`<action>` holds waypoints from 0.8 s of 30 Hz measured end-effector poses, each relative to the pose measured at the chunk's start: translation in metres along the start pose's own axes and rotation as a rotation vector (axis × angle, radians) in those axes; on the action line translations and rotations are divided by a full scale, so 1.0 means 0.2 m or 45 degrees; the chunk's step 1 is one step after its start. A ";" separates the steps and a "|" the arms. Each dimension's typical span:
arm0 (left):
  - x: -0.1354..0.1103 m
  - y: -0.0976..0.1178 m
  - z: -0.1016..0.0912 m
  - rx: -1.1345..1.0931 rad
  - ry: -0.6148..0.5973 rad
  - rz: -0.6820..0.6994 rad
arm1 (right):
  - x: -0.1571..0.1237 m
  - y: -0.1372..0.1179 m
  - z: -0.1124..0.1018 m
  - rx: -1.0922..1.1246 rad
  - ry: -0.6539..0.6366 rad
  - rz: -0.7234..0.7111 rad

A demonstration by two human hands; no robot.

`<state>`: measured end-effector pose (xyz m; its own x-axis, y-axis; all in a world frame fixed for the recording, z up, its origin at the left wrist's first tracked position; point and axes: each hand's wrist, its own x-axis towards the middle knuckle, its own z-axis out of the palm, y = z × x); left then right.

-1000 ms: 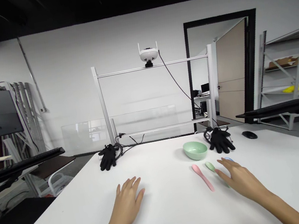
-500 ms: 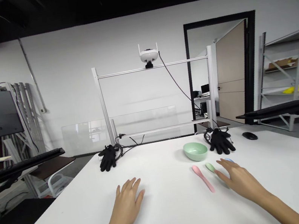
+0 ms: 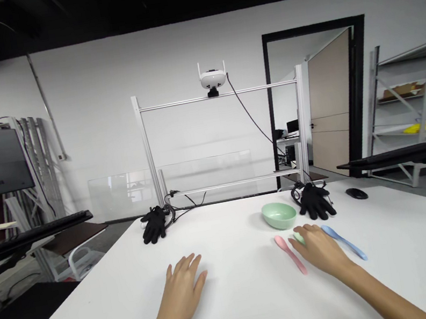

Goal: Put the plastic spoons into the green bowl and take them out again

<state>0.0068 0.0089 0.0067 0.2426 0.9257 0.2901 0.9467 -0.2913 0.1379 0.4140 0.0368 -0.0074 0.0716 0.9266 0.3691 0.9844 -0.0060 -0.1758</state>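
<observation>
My left hand [image 3: 183, 289] is over the left part of the white table, fingers stretched and thumb apart, holding nothing. My right hand [image 3: 321, 247] is open above a green spoon [image 3: 299, 238]. The spoon's bowl shows between thumb and forefinger, while its handle is hidden under the hand. To the left of that hand lies a pink spoon [image 3: 290, 254], and a blue spoon [image 3: 344, 242] lies to its right. Just beyond the spoons stands a light green bowl [image 3: 279, 216].
Black gloves with cables, a left one [image 3: 154, 225] and a right one [image 3: 315, 201], lie at the table's far side. A black mouse [image 3: 356, 193] is at the far right. A metal frame [image 3: 219, 96] carrying a white device [image 3: 213, 79] rises behind the table [image 3: 236, 297].
My right hand has moved left, from between the green and blue spoons to over the green one. The blue spoon is now uncovered. My left hand stays nearly still.
</observation>
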 end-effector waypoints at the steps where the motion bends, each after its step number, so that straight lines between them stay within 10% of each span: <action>1: 0.00 0.00 0.00 -0.002 0.005 -0.001 | 0.00 -0.03 0.00 -0.002 -0.059 0.030; 15: -0.01 -0.01 0.01 0.015 -0.001 -0.018 | -0.01 -0.06 0.19 -0.088 -0.335 0.181; 24: -0.01 -0.01 0.01 0.002 -0.019 -0.010 | -0.04 -0.10 0.11 -0.018 -0.336 0.187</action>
<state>0.0050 0.0077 0.0033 0.2381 0.9316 0.2745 0.9490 -0.2833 0.1386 0.3911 0.0382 -0.0266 0.1710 0.9811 0.0907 0.9689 -0.1507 -0.1963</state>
